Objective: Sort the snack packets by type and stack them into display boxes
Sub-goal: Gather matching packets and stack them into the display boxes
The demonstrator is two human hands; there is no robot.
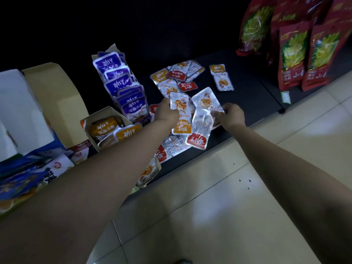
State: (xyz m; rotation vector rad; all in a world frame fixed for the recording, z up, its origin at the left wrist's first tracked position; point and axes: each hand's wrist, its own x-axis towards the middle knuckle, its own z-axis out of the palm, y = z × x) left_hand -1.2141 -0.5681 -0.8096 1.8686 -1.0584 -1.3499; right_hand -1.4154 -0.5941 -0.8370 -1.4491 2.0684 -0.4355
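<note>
Small snack packets lie scattered on a black shelf (247,96). My left hand (165,113) grips an orange-labelled packet (181,115) by its edge. My right hand (230,115) pinches a red-labelled packet (200,130) that hangs down, with another silver packet (205,100) behind it. More orange and red packets (177,77) lie further back, and one orange packet (221,77) sits apart to the right. A display box (91,121) at the left holds orange packets (112,130). Behind it stand rows of purple packets (118,79).
A large open cardboard carton (57,88) and blue snack bags (28,174) fill the left side. Big red bags (293,54) stand on the shelf at the right. Beige floor tiles (228,206) run along the shelf's front edge.
</note>
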